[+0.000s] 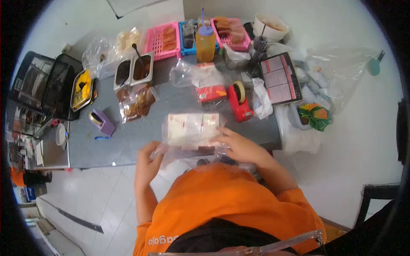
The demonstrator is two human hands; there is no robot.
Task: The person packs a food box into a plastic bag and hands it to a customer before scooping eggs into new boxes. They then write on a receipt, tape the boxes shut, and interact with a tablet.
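Observation:
At the table's front edge, a flat cream-coloured packet (175, 132) lies inside a clear plastic bag (159, 164). My left hand (149, 158) is closed, its thumb and fingers pinching the bag's lower left side. On the right side, the fingers of my right hand (237, 144) curl over the edge of the bag and packet; its thumb is partly hidden. Beyond the packet lies a red and white box (211, 91) in clear plastic. A red tape dispenser (240, 102) stands to the right of that box.
A purple tape dispenser (102, 123) and flat brown packets (137, 102) are on the left. Farther back are metal containers of sauce (143, 70), pink baskets (163, 40) and a lidded bottle of yellow liquid (205, 45). A framed sheet (279, 79) lies on the right.

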